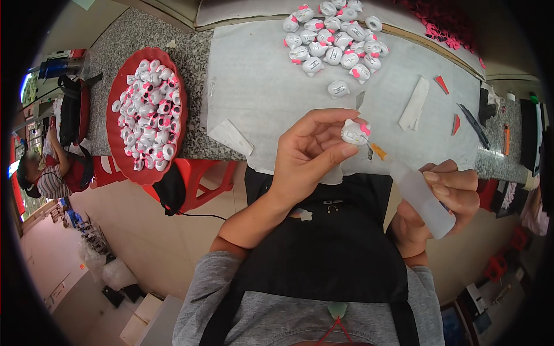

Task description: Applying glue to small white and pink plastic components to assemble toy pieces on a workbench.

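Observation:
Between the thumb and fingers of my left hand (314, 147) is a small white cat-head figure (354, 132) with a pink bow. My right hand (447, 196) is wrapped round a translucent squeeze bottle (421, 199), tilted with its orange needle tip (378, 151) toward the figure. The thin needle ends at or very near the figure's face; whether it touches I cannot tell. Beyond my hands, a pile of similar white cat heads (333, 56) lies on the white sheet (259, 75). One single head (338, 88) lies a little nearer than the pile.
At left a red scalloped tray (117, 92) holds many pink-and-white heads, overhanging a red stool (202, 179). Right on the sheet are folded white paper (414, 104), red scraps (442, 85) and a dark pointed tool (474, 127). Another person (55, 173) sits far left.

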Demonstrator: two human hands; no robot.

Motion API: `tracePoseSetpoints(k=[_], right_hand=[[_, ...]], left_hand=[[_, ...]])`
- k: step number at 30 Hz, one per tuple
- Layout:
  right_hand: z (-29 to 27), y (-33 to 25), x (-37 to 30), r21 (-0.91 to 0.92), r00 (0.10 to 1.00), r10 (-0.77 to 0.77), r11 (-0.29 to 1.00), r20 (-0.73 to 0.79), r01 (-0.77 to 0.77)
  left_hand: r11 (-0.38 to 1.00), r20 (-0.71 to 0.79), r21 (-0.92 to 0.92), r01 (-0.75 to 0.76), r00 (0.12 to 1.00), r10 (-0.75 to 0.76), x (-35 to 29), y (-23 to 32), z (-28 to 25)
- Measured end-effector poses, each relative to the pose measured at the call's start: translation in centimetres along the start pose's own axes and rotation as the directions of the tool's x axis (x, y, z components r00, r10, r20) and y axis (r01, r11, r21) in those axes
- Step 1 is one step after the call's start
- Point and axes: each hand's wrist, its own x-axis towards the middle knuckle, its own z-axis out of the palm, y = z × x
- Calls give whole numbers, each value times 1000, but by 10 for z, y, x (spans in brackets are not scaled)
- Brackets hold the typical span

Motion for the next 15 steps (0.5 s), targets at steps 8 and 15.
tracePoseSetpoints(k=[8, 15], right_hand=[[-1, -2, -2, 5, 999, 37, 999, 14, -38], [-2, 0, 2, 28, 999, 53, 998, 11, -53]], left_hand=[[998, -31, -45, -44, 999, 42, 1, -2, -1], [999, 10, -9, -35, 999, 36, 3, -1, 2]])
